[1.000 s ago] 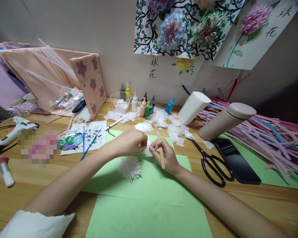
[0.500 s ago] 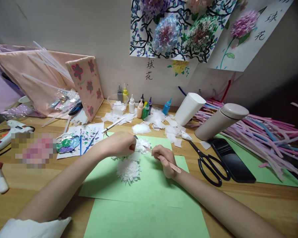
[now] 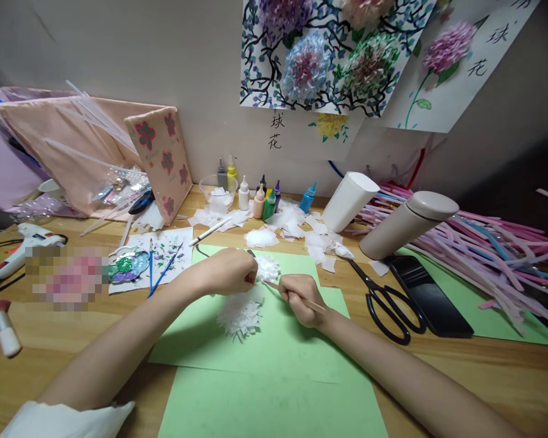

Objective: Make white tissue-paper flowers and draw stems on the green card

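My right hand [image 3: 302,299] is closed around a thin wooden stick [image 3: 314,305], whose tip points left toward my other hand. My left hand [image 3: 237,271] is bent with its fingers pinched together; what lies between them is too small to make out. Just below it, a white fringed paper flower [image 3: 240,315] rests on the green paper [image 3: 274,401]. A second white ruffled piece [image 3: 267,268] sits right behind the fingers of my left hand, partly covered by them.
Paint bottles [image 3: 269,205] and white paper scraps [image 3: 261,237] lie behind the hands. At right are black scissors [image 3: 386,301], a phone [image 3: 432,295] and a tilted bottle [image 3: 408,224]. A paint palette [image 3: 128,266], brushes and a glue gun [image 3: 25,249] are at left.
My right hand has turned slightly, with the stick now lower and more hidden. My left hand has shifted a little to the right. The whole view has moved slightly.
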A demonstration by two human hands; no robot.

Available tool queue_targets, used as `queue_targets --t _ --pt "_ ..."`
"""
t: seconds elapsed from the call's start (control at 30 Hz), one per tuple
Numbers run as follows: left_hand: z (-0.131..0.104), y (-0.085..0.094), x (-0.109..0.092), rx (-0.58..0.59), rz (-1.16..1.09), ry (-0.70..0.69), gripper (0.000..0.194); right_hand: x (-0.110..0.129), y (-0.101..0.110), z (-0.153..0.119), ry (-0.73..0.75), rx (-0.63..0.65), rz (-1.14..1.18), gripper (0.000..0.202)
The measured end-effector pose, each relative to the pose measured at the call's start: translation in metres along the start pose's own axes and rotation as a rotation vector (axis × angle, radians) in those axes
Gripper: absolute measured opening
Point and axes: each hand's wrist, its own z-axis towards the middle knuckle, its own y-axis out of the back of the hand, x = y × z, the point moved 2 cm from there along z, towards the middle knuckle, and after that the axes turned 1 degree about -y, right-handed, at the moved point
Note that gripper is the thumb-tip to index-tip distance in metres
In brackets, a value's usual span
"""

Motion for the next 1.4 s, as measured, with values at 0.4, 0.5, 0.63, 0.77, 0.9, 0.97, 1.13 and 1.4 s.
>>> queue_targets --t 0.4,0.5,0.63,0.77,0.9,0.97,1.13,1.4 --pt "0.015 -0.019 -0.010 -0.094 0.110 0.022 0.019 -0.001 -0.001 0.002 -0.096 0.017 0.023 0.017" --pt "0.019 -0.022 -0.009 -0.129 0.185 0.068 0.018 -0.002 0.000 0.003 -0.112 0.013 0.030 0.018" --pt "0.021 -0.023 -0.008 -0.139 0.238 0.112 0.018 -0.003 0.000 0.000 -0.088 -0.032 0.039 0.017" --pt "0.021 -0.023 -0.007 -0.163 0.256 0.118 0.019 0.000 0.002 -0.004 0.077 -0.132 0.024 0.018" --pt "0.022 -0.023 -0.005 -0.169 0.263 0.139 0.020 0.002 -0.001 -0.003 0.177 -0.070 -0.035 0.017" --pt "0.022 -0.022 -0.005 -0.170 0.257 0.146 0.021 0.002 -0.002 -0.002 0.161 -0.038 -0.061 0.017" --pt "0.021 -0.019 -0.006 -0.169 0.238 0.156 0.021 0.000 -0.003 -0.002 0.106 -0.009 -0.094 0.016" --pt "0.022 -0.020 -0.005 -0.184 0.242 0.158 0.022 0.000 -0.002 -0.002 0.046 -0.020 -0.131 0.016"
